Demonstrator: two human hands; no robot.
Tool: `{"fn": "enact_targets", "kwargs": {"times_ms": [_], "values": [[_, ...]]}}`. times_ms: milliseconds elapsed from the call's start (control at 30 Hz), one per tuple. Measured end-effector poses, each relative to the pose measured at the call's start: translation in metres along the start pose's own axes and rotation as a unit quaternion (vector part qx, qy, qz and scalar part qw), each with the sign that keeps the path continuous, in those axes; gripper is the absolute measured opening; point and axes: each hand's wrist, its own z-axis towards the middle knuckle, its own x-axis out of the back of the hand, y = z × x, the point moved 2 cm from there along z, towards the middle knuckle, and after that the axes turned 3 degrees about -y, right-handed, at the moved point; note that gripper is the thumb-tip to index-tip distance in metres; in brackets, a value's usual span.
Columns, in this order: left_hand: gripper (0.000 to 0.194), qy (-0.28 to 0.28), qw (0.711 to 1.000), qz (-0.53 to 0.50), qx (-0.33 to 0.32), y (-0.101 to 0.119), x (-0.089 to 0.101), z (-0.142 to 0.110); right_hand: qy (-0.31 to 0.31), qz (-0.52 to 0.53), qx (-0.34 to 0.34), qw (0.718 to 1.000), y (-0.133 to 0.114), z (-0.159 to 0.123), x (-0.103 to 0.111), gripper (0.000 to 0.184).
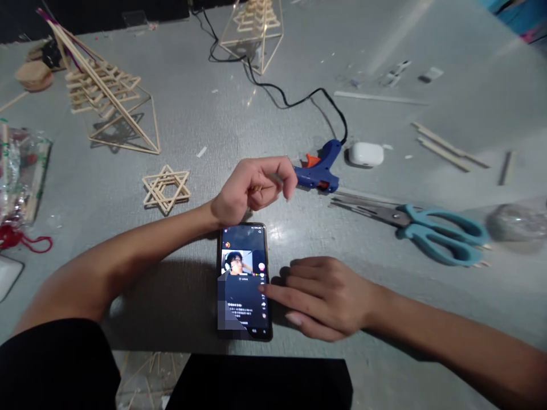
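Smartphone point(244, 282): lies flat on the grey bench point(273, 102), near the front edge, screen lit and showing a video page with a portrait picture; part of the screen is pixelated, and the small writing on it is too fine to read. Right hand point(327, 296): rests palm down just right of the phone, fingers point(277, 291) extended and close together, the forefinger tip touching the screen's right edge; it grips nothing. Left hand point(252, 191): raised just beyond the phone's top end, fingers curled narrowly inward with a thin wooden stick end pinched between thumb and forefinger, as far as can be told. Hot glue gun point(318, 168): blue body, orange trigger, lying on its side just right of the left hand, black cord point(273, 88) trailing to the far edge; no brand legible. Earbud case point(366, 154): white, beside the glue gun. Scissors point(427, 228): teal handles, blades closed, to the right of the phone. Stick star point(166, 188): six-pointed, layered, flat on the bench left of the left hand. Stick pyramid point(109, 99): far left, framing a stacked tree form; a second pyramid point(254, 31) stands at the far edge. Loose sticks point(444, 149): far right. Red yarn point(21, 239): left edge.
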Motion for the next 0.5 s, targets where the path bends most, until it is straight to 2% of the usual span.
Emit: {"fn": "enact_targets", "kwargs": {"times_ms": [200, 333, 500], "values": [[0.039, -0.012, 1.000, 0.021, -0.008, 0.0006, -0.0001, -0.0013, -0.001, 0.014, 0.031, 0.999, -0.0006, 0.0022, 0.0006, 0.036], [0.035, -0.016, 0.999, 0.012, -0.027, 0.0003, -0.0005, -0.0005, -0.004, 0.016, 0.030, 0.999, -0.0006, 0.0025, 0.0002, 0.036], [0.032, -0.011, 1.000, 0.018, -0.017, 0.0002, -0.0005, -0.0005, 0.000, 0.020, 0.033, 0.999, -0.0011, 0.0018, -0.0007, 0.037]]}}
